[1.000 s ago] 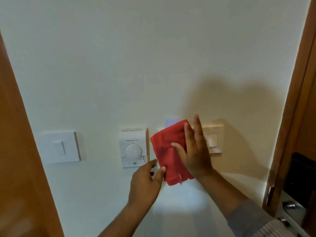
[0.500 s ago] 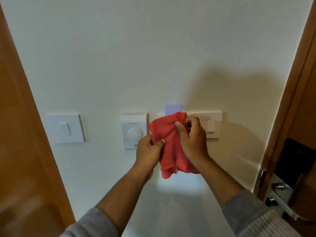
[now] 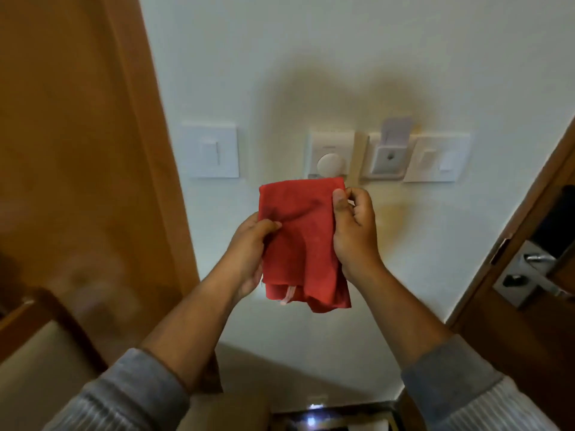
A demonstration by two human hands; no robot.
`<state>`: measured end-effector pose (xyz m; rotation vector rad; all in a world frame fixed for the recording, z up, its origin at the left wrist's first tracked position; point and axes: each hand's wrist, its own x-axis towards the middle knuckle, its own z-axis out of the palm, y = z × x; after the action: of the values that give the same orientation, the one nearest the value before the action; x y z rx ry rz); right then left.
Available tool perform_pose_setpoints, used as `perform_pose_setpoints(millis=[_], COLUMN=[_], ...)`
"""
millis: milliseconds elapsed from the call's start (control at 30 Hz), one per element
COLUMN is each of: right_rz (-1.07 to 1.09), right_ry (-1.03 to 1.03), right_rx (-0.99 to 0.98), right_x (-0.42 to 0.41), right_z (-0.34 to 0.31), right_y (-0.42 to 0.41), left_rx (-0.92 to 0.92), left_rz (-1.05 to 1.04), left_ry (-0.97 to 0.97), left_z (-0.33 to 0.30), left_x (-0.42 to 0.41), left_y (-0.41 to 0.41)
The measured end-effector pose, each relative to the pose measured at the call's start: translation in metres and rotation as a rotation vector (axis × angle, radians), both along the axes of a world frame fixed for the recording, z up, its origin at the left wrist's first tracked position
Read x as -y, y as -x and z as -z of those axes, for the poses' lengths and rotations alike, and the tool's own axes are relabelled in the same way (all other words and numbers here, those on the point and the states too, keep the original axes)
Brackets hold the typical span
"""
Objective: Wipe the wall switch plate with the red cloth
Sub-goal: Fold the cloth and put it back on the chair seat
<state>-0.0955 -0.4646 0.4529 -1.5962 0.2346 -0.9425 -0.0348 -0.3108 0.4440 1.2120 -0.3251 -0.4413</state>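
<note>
A folded red cloth (image 3: 300, 237) hangs in front of the wall, below the row of plates and away from them. My left hand (image 3: 250, 255) pinches its left edge. My right hand (image 3: 353, 231) grips its upper right corner and right side. The white wall switch plate (image 3: 437, 158) sits at the right end of the row, uncovered. Beside it is a key-card holder (image 3: 389, 157) with a pale card in it.
A round-dial thermostat (image 3: 331, 157) is mounted left of the card holder, its lower edge behind the cloth. Another switch plate (image 3: 211, 150) sits further left by a wooden panel (image 3: 77, 135). A wooden door with a metal handle (image 3: 529, 275) stands at the right.
Both hands have drawn the cloth off the wall plates and down toward me. The card holder and right switch plate are now uncovered. The view has shifted right and lower.
</note>
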Motion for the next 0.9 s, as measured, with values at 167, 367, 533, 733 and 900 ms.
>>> perform_pose_setpoints(millis=[167,367,533,733,900], right_rz=[0.053,0.067,0.028,0.053,0.015], right_ry=[-0.071,-0.19,-0.243,-0.191,-0.25], right_rx=[-0.125,-0.386,-0.608,-0.845,-0.955], right_x=[-0.092,-0.173,-0.227,-0.277,-0.301], right_z=[0.055,0.161,0.266,0.42,0.528], right_y=[-0.013,-0.028,-0.028,-0.02,-0.013], left_rx=[-0.08,-0.125,-0.281,-0.451,-0.628], left_rz=[-0.026,-0.088,-0.096,-0.126,-0.086], left_ry=[-0.08,-0.335,-0.556,-0.744,-0.75], left_z=[0.053,0.133,0.224,0.373,0.477], left_x=[-0.092,-0.18,-0.233,-0.278,-0.299], left_y=[-0.008,-0.014,-0.016,-0.01,-0.005])
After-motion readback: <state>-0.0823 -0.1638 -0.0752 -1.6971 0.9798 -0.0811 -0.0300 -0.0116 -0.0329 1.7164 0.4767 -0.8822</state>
